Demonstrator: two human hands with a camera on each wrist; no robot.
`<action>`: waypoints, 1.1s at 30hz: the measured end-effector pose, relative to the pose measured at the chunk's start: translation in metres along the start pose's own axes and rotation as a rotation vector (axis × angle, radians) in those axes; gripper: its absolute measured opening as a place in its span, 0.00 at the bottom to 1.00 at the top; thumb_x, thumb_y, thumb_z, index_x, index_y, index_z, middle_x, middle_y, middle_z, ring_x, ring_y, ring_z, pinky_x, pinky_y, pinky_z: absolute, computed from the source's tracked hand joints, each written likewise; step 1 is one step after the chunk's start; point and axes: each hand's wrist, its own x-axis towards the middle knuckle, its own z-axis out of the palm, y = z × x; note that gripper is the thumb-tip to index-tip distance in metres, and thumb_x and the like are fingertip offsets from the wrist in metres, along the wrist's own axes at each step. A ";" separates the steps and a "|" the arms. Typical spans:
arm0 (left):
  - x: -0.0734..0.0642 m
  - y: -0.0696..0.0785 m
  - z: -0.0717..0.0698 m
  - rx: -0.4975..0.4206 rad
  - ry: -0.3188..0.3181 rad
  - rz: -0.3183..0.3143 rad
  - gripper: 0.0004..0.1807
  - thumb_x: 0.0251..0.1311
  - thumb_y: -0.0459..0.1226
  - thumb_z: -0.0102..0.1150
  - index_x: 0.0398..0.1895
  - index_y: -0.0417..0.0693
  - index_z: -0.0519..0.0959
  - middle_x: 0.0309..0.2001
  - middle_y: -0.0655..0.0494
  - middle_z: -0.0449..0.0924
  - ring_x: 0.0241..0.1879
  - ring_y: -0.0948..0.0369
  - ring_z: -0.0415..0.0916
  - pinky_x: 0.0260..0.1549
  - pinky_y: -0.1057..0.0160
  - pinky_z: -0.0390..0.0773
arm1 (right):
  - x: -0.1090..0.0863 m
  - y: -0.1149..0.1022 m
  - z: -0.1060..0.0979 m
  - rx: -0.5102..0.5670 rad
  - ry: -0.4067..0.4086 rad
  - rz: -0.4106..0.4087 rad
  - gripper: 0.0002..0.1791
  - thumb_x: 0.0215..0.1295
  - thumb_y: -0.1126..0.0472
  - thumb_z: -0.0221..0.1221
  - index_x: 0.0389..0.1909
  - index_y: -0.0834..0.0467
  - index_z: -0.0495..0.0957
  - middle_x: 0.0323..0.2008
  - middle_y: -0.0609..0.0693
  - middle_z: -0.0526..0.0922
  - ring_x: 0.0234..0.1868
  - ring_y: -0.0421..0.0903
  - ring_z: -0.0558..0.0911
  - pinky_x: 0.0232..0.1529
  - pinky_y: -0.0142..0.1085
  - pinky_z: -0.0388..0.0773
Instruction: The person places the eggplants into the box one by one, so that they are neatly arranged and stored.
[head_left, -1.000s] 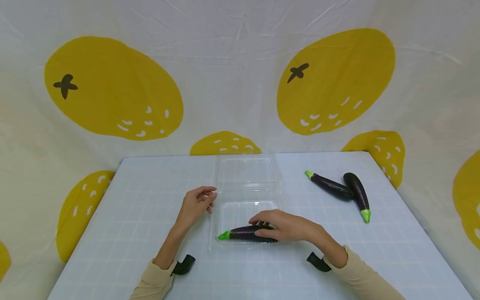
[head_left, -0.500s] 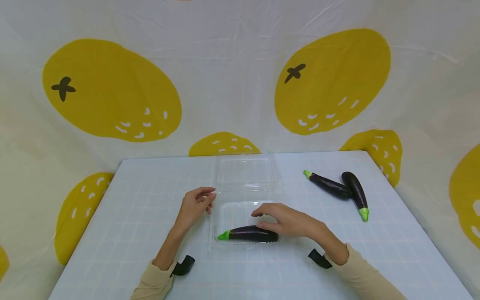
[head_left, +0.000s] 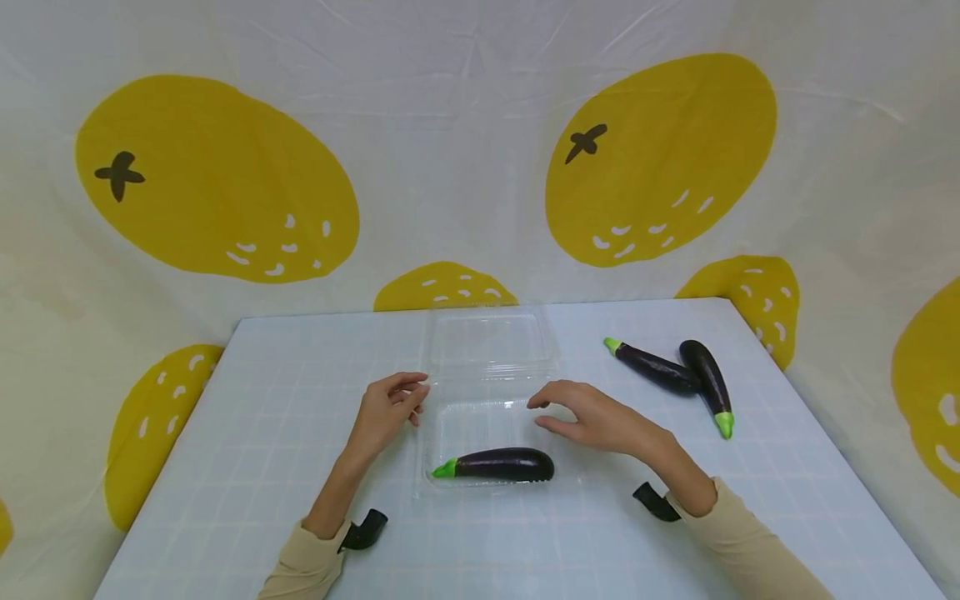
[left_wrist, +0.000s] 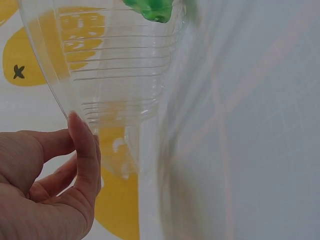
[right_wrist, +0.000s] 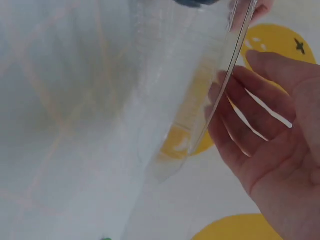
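A clear plastic clamshell container lies unfolded, its lid laid back toward the far edge. Along the front of its base lies one eggplant, green stem to the left. My left hand pinches the container's left rim between thumb and fingers; the left wrist view shows the fingertips right at that edge. Over the right side of the base, my right hand is apart from the eggplant, its fingers loosely spread with nothing in them. The right wrist view has these fingers beside the clear wall.
To the right on the table are two more eggplants, one pointing its stem left and the other pointing its stem toward me, their ends touching. A cloth wall with yellow fruit prints stands behind the table.
My right hand has let go of the eggplant and moved up and to the right, leaving it in the container. The left hand has stayed at the left rim.
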 end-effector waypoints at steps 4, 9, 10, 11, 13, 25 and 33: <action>0.001 -0.001 -0.001 -0.006 -0.001 0.009 0.17 0.70 0.35 0.64 0.57 0.31 0.81 0.43 0.34 0.82 0.21 0.59 0.79 0.28 0.58 0.85 | -0.002 0.007 -0.007 -0.002 0.031 0.003 0.13 0.72 0.66 0.63 0.55 0.63 0.82 0.51 0.55 0.86 0.53 0.55 0.83 0.56 0.53 0.80; 0.001 -0.001 0.000 -0.013 -0.003 0.015 0.17 0.70 0.35 0.64 0.56 0.32 0.81 0.43 0.35 0.82 0.22 0.58 0.79 0.28 0.59 0.85 | -0.005 0.016 -0.015 -0.033 0.086 -0.007 0.13 0.72 0.65 0.63 0.54 0.62 0.82 0.50 0.53 0.86 0.53 0.54 0.84 0.56 0.50 0.81; 0.001 -0.001 0.000 -0.013 -0.003 0.012 0.17 0.70 0.35 0.64 0.56 0.32 0.81 0.43 0.35 0.82 0.22 0.58 0.79 0.28 0.59 0.85 | -0.006 0.018 -0.016 -0.041 0.098 -0.008 0.12 0.72 0.65 0.64 0.54 0.62 0.82 0.50 0.53 0.86 0.53 0.54 0.84 0.56 0.49 0.81; 0.000 -0.001 0.000 -0.011 -0.004 0.009 0.17 0.70 0.35 0.64 0.56 0.32 0.81 0.43 0.35 0.82 0.22 0.58 0.79 0.28 0.60 0.85 | -0.007 0.020 -0.017 -0.050 0.112 -0.008 0.12 0.71 0.66 0.64 0.54 0.61 0.82 0.50 0.52 0.86 0.52 0.54 0.84 0.55 0.49 0.81; 0.000 0.000 0.000 -0.006 -0.004 0.002 0.17 0.70 0.35 0.64 0.57 0.33 0.81 0.43 0.36 0.83 0.23 0.58 0.79 0.28 0.60 0.85 | -0.009 0.023 -0.021 -0.068 0.137 0.001 0.13 0.70 0.66 0.65 0.53 0.61 0.83 0.50 0.52 0.86 0.52 0.53 0.84 0.55 0.49 0.81; -0.001 0.000 -0.001 0.004 0.002 -0.016 0.16 0.70 0.35 0.64 0.57 0.35 0.82 0.42 0.39 0.83 0.23 0.56 0.80 0.28 0.63 0.84 | -0.022 0.049 -0.032 -0.164 0.271 0.016 0.13 0.66 0.69 0.68 0.50 0.62 0.84 0.47 0.54 0.87 0.49 0.52 0.84 0.53 0.52 0.82; 0.000 0.000 -0.001 -0.007 -0.004 -0.020 0.16 0.70 0.35 0.64 0.56 0.35 0.82 0.42 0.38 0.83 0.23 0.56 0.79 0.28 0.62 0.84 | -0.031 0.064 -0.035 -0.187 0.343 0.053 0.14 0.64 0.69 0.69 0.50 0.62 0.84 0.47 0.55 0.87 0.50 0.54 0.83 0.55 0.54 0.80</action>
